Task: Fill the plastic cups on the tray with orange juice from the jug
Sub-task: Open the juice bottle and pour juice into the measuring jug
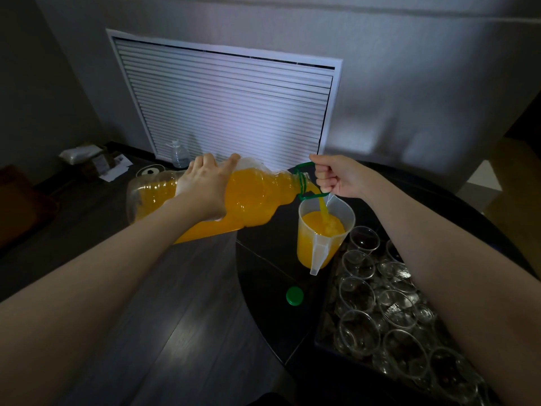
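Large clear bottle [243, 197] of orange juice is held near horizontal across the centre of the frame, neck to the right, base to the left. Left hand [205, 190] lies over the bottle's middle, fingers spread and curved around the body. Right hand [336, 177] is right of the neck, fingers curled in a closed grip around the green carry handle [304, 171] at the bottle's neck.

A stream of juice [322, 208] falls from the bottle mouth into the jug [323, 235]. Jug is translucent plastic, upright on the dark worktop [263, 276], just below the bottle's neck, right of centre; spout faces the lower edge of the frame. Juice fills a large part of it.

Tray [325, 332] sits at lower right, just beside the jug, packed with clear plastic cups [357, 294]; those visible hold no juice. Right forearm crosses above part of the tray.

Green bottle cap [294, 295] lies on the worktop, between the worktop's left edge and the tray, below the jug.

Background, upper centre: white louvred panel [228, 106] on the wall. Small clear bottle [179, 155] stands on the floor at its lower left corner.
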